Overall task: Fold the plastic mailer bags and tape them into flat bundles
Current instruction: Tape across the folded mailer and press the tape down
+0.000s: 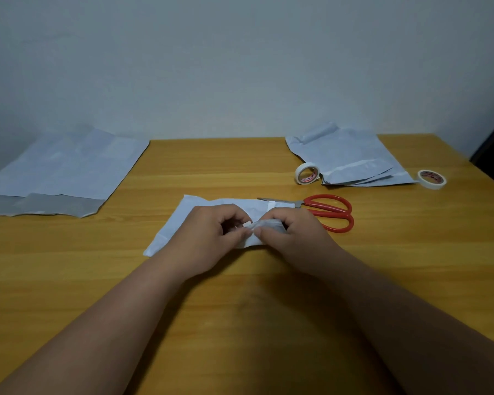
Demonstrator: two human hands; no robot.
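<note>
Table [240,323]: yellow-brown wood grain, set against a pale wall
Folded bag [180,220]: white mailer folded into a flat strip, lying mid-table just in front of both hands, long axis running left-right, left end angled toward the near edge
Left hand [208,238]: resting on the folded bag, thumb + forefinger fingers pinched together on a small crumpled bit of white film at the bag's middle
Right hand [294,238]: on the bag's right part, fingers curled and clamped on the same crumpled bit, fingertips touching those of the left hand
Crumpled bit [264,225]: whitish, wrinkled, held between both hands; cannot tell if it's tape or bag edge
Scissors [330,213]: red handles, lying flat just right of the right hand, blades pointing left and resting over the folded bag's far right corner, blades closed
Bag stack, left [66,172]: flat open mailers, far left, grey flap strip along the near edge, partly hanging past the table's left side
Bag stack, right [351,161]: several white mailers fanned out, far right, one end curled up at the back
Tape roll 1 [307,173]: white, standing tilted, touching the right stack's left edge
Tape roll 2 [431,179]: white, lying near-flat by the right stack's right corner
</note>
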